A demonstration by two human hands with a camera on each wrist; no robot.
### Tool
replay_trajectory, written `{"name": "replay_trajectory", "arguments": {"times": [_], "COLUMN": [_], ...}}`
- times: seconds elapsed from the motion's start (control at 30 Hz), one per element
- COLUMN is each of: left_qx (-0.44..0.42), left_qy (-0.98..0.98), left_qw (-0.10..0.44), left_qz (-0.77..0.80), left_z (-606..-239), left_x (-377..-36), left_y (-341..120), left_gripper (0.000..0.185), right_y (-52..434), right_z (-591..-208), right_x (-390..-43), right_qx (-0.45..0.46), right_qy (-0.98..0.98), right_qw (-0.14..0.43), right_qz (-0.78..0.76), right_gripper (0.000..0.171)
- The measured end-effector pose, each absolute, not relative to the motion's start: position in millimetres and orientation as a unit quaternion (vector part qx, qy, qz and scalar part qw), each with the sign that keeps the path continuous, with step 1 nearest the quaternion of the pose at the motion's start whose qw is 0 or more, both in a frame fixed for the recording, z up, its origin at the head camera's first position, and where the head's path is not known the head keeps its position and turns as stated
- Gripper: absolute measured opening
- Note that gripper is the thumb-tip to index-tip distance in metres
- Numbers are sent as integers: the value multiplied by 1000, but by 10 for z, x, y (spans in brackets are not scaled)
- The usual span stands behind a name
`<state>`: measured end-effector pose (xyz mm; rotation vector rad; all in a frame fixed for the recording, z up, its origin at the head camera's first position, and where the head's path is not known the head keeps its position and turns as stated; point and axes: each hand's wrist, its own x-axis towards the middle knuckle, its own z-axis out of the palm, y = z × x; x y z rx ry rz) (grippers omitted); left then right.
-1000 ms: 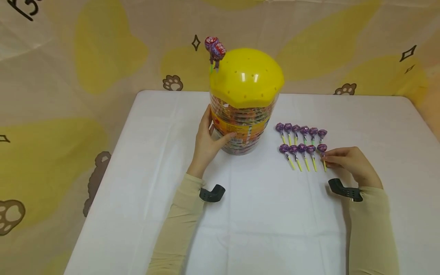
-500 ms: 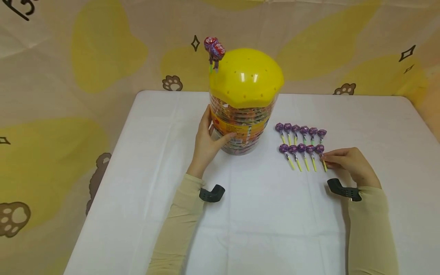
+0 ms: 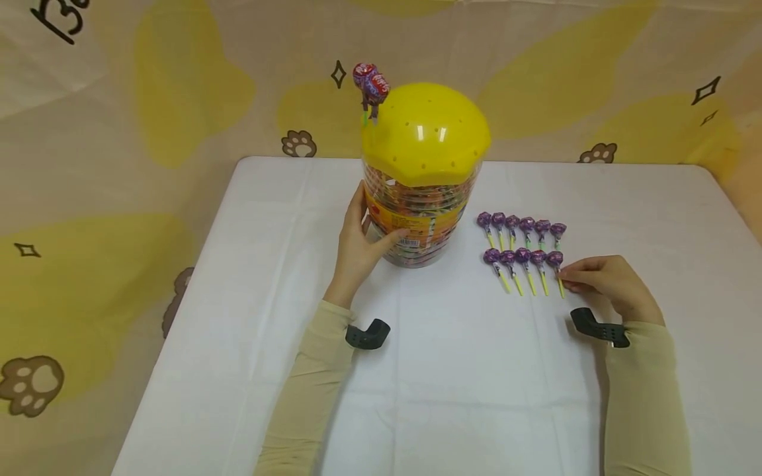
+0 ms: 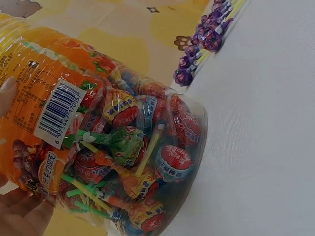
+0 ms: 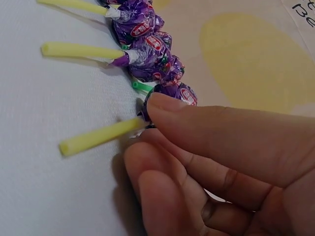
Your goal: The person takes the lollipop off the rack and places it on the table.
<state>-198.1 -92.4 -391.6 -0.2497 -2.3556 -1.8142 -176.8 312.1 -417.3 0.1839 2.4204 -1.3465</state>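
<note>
My left hand [image 3: 360,248] grips a clear ribbed jar [image 3: 417,225] of wrapped lollipops from its left side, thumb across the orange label. A yellow domed lid [image 3: 428,132] with small holes tops the jar, and two purple-red lollipops [image 3: 375,88] stand upright at its left edge. In the left wrist view, the jar's barcode [image 4: 60,114] and mixed lollipops [image 4: 128,147] show through the plastic. My right hand [image 3: 613,284] pinches a purple lollipop [image 3: 555,259] at the right end of the nearer row, thumb at the wrapper just above its yellow stick [image 5: 101,136].
Purple lollipops lie in two rows right of the jar, a farther row [image 3: 513,223] and a nearer row [image 3: 508,258], sticks toward me. A white cloth [image 3: 464,370] covers the table. Behind it hangs a patterned yellow-beige backdrop [image 3: 536,73].
The pinched lollipop's head swung slightly left toward its neighbour and now sits close beside it in the row. My left hand and the jar have stayed in place.
</note>
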Motion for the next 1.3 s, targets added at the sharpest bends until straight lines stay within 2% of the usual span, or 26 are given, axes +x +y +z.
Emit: {"name": "replay_trajectory", "arguments": {"times": [0.27, 0.5, 0.63, 0.73, 0.87, 1.3], "left_qx": [-79, -80, -80, -80, -79, -86], "left_qy": [-789, -787, -788, -787, -786, -787], "left_qw": [77, 76, 75, 75, 74, 79], "left_qz": [-604, -607, -606, -607, -609, -606], "left_z": [-3912, -3914, -3914, -3916, -3912, -3912], "left_x": [-1980, -1977, -1977, -1977, -1975, -1970], "left_y": [-921, -925, -925, -925, -923, -933], "left_gripper": [97, 98, 98, 97, 97, 97], "right_y": [3186, 3200, 3096, 2963, 2769, 2178], "right_z": [-4186, -4125, -4053, -3975, -3823, -3267], "right_x": [-1751, -1703, -1710, -1734, -1753, -1817], "right_qx": [74, 90, 94, 71, 21, -63], "right_qy": [854, 854, 813, 745, 688, 653], "right_qw": [166, 100, 50, 2, -40, -96], "right_qz": [-487, -503, -572, -663, -724, -749], "right_gripper": [36, 28, 18, 12, 13, 24]}}
